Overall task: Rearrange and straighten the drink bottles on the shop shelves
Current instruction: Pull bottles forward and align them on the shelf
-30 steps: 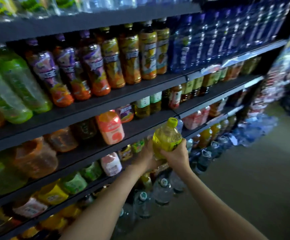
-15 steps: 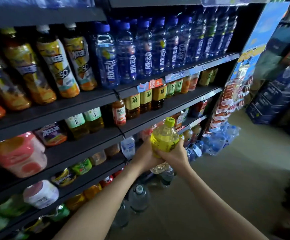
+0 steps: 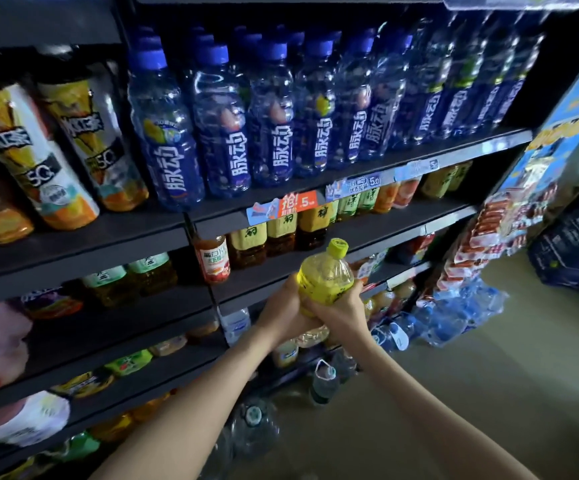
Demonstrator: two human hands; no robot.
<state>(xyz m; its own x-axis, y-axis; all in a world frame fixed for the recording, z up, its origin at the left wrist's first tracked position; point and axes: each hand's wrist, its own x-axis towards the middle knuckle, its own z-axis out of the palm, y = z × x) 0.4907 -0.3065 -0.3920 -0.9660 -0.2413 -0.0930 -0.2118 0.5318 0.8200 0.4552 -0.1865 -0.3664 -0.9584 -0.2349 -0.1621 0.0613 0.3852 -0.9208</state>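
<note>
Yellow-green clear plastic bottle (image 3: 326,278) with lime screw cap (image 3: 337,247), held near upright, cap tipped slightly away, out in front of the dark metal shelf (image 3: 253,282) and not yet set on it. Gripped by 2 hands low on the body: left hand (image 3: 282,311) wrapped round the left side, right hand (image 3: 341,313) curled round the right side and front, fingers closed over the label zone. Filled to about the shoulder with pale yellow liquid, hence judged moderately heavy for its size. Wall thin and probably dentable under a hard squeeze; label film smooth, possibly slippery; no breakage risk expected from a gentle set-down. Best hold judged at mid-body, with 1 palm near the base for lowering; neck and cap stiffer, suited to turning the label forward. Contents of the shelves: upper row of clear blue plastic bottles with blue caps (image 3: 225,133), full of clear liquid, upright and close-packed; to the left, tall orange-juice bottles with yellow and white labels (image 3: 56,161); 1 shelf lower, amber tea bottles with yellow labels (image 3: 281,237), beside a small red-labelled bottle (image 3: 211,259) and green-labelled tea bottles (image 3: 149,271). On the floor, shrink-wrapped packs of water bottles (image 3: 461,313). Lower shelves too blurred to itemise.
</note>
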